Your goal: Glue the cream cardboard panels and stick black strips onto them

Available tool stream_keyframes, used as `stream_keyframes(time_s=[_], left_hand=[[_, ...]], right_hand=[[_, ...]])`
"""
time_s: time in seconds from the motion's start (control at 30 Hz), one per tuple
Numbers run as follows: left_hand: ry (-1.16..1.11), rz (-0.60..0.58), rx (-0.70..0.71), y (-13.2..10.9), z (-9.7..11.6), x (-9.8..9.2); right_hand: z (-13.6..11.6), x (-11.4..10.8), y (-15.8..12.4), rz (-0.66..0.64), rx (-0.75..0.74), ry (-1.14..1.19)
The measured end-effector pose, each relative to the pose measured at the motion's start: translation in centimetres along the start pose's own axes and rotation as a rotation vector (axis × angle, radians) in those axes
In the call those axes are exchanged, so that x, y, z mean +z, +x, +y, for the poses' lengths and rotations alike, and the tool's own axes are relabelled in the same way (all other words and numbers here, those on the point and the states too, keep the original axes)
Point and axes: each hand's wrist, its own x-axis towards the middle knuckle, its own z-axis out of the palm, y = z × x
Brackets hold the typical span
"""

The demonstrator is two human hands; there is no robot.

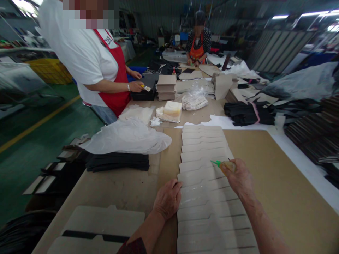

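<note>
My right hand (240, 176) is wrapped round a small glue bottle (228, 166), its green nozzle pointing left over a long row of overlapping grey card pieces (201, 176). Glossy wet-looking streaks show on some of the cards. My left hand (168, 198) lies on the table against the left edge of this row, its fingers loosely extended and touching the cards; nothing shows in its grasp. At the lower left, two tabbed card panels (103, 220) lie with a black strip between them.
A stack of black pieces (118, 162) sits on the left under a plastic sheet (129, 135). Beyond are a whitish block (172, 111) and stacked cards (166, 87). A co-worker in a red apron (116, 77) holds a brush at the left; another person (198, 42) works farther back.
</note>
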Motion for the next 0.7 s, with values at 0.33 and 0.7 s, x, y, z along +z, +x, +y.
stream_keyframes(time_s=[0.33,0.7], left_hand=[[-0.006,-0.005,-0.01,0.0,0.1,-0.1],[-0.006,-0.01,-0.013,0.0,0.2,-0.2]], right_hand=[[-1.4,1.3,-1.3,-0.044,-0.049,0.051],[-5.2,2.4,-3.5,-0.142,-0.067,0.068]])
